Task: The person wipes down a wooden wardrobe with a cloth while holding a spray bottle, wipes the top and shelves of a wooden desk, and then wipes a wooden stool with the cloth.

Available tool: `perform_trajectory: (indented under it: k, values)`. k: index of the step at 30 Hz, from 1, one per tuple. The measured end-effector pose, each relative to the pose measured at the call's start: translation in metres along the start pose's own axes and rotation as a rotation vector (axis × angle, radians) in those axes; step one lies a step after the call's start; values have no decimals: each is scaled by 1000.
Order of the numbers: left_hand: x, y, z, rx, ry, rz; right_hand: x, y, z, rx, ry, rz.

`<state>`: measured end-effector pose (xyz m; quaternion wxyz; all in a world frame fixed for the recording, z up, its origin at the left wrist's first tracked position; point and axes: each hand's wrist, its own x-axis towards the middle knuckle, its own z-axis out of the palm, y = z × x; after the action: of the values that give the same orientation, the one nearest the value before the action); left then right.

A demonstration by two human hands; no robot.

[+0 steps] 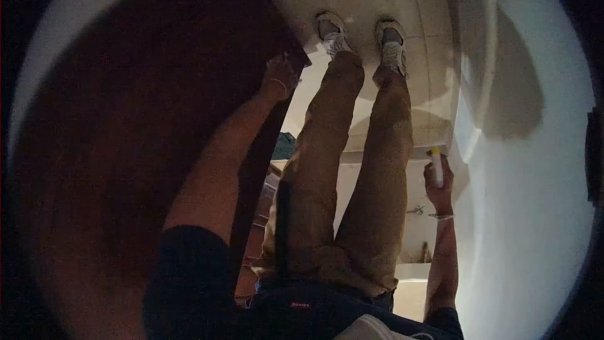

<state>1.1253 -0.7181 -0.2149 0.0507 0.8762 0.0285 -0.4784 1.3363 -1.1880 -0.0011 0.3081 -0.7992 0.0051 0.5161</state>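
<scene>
My left hand [281, 74], with a bracelet at the wrist, is against the dark brown door [157, 101], close to its edge. Dim light and blur hide how its fingers lie. On the other side, my right hand [439, 182] hangs low beside my leg, its fingers wrapped round a small white bottle [438, 170] with a yellow cap. The bottle looks slightly blurred. A bracelet circles this wrist too.
My legs in brown trousers [324, 145] and light shoes [391, 47] stand on the pale tiled floor [421, 0]. A white wall [528, 214] runs along the right. Some dark cloth [285, 145] shows beyond the door's edge.
</scene>
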Motion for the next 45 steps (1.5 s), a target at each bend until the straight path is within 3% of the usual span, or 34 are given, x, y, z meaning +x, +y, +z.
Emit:
perform_trajectory:
  k: [3,4,7,9,11,14,17,21,22,25,27,28,30,32,37,39,40,43,44,45]
  values:
    - [40,-6,-25,173,-371,75,4,3,-2,190,25,-18]
    - [47,-22,-105,230,-455,76,3,-17,1,216,96,-33]
    - [108,-138,-120,380,17,-88,-11,9,-8,522,-15,207]
    - [130,-207,-140,397,190,-144,-21,1,3,476,50,154]
    - [137,-233,-152,402,260,-185,-10,0,8,423,50,140]
    - [130,-211,-140,382,249,-212,-8,1,10,333,-3,178]
    - [122,-139,-100,369,130,-223,-1,-4,17,357,-16,180]
    - [88,-20,0,285,-250,-45,1,-24,11,520,-34,226]
    - [78,-1,27,281,-331,65,2,-48,11,359,-7,165]
    - [63,-4,44,-51,-210,-30,-5,-64,12,99,33,77]
    - [85,-60,10,5,-75,-199,2,-59,12,53,25,53]
    - [84,-94,-62,122,-158,-202,3,-58,10,51,15,52]
    - [145,-246,31,-121,570,-230,3,-55,11,30,7,122]
    - [126,-286,-39,-91,536,-191,2,-46,7,-131,-25,90]
    - [89,-255,-85,62,231,-235,-1,-19,6,-367,-4,-74]
    - [61,-182,-85,352,279,-323,-1,-10,8,-374,24,-196]
    - [50,-144,-75,335,241,-346,-2,-10,6,-355,11,-184]
    - [6,-14,-23,-149,-150,-368,-12,-18,1,-249,-68,-12]
    - [-12,20,-4,-221,-319,-348,-18,-23,1,-210,-34,-19]
    - [-27,47,21,-55,-543,-239,-22,-27,1,-171,0,-39]
